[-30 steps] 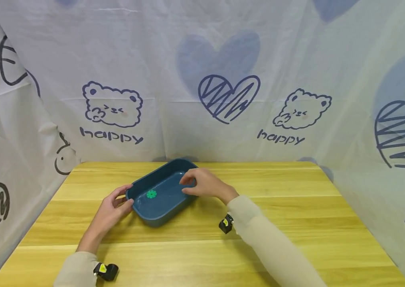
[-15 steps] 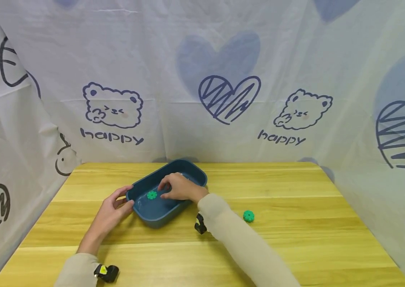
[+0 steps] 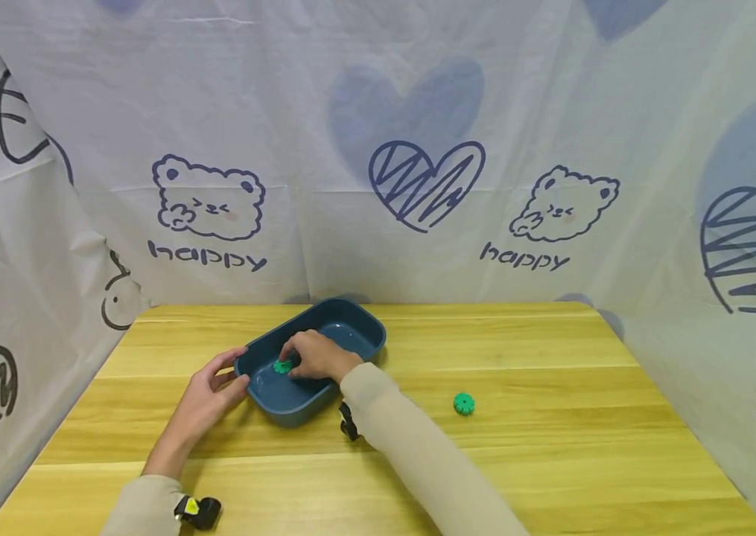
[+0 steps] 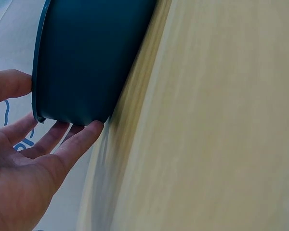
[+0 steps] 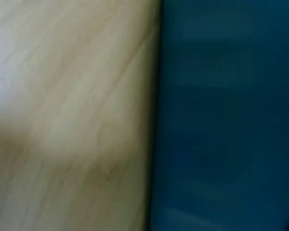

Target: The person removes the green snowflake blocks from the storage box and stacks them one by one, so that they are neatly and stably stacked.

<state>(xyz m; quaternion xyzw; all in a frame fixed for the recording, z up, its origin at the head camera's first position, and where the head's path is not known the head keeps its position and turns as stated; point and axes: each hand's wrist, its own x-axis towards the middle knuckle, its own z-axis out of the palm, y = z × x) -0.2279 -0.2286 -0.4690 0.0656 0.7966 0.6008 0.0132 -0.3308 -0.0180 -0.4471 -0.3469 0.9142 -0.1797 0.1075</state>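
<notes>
A dark blue rectangular bin (image 3: 344, 335) with rounded corners sits aslant on the wooden table. My left hand (image 3: 206, 391) grips its near-left end, thumb and fingers spread at the corners; in the left wrist view the fingertips (image 4: 92, 129) touch the bin's wall (image 4: 91, 62). Inside the bin lies a green notched plastic disc (image 3: 280, 367). My right hand (image 3: 313, 356) reaches over the front rim and pinches this disc between thumb and index finger, partly covering it. The right wrist view shows only the bin's blurred blue side (image 5: 226, 125) and table, not the hand.
Another green notched disc (image 3: 464, 403) rests on the wooden table (image 3: 552, 447), right of the bin and beyond the right forearm. A white printed cloth (image 3: 324, 246) hangs behind the table and along both sides.
My right hand has moved left inside the bin, from its right end to the green disc. The disc on the table came into sight as the forearm moved off it. My left hand stays put.
</notes>
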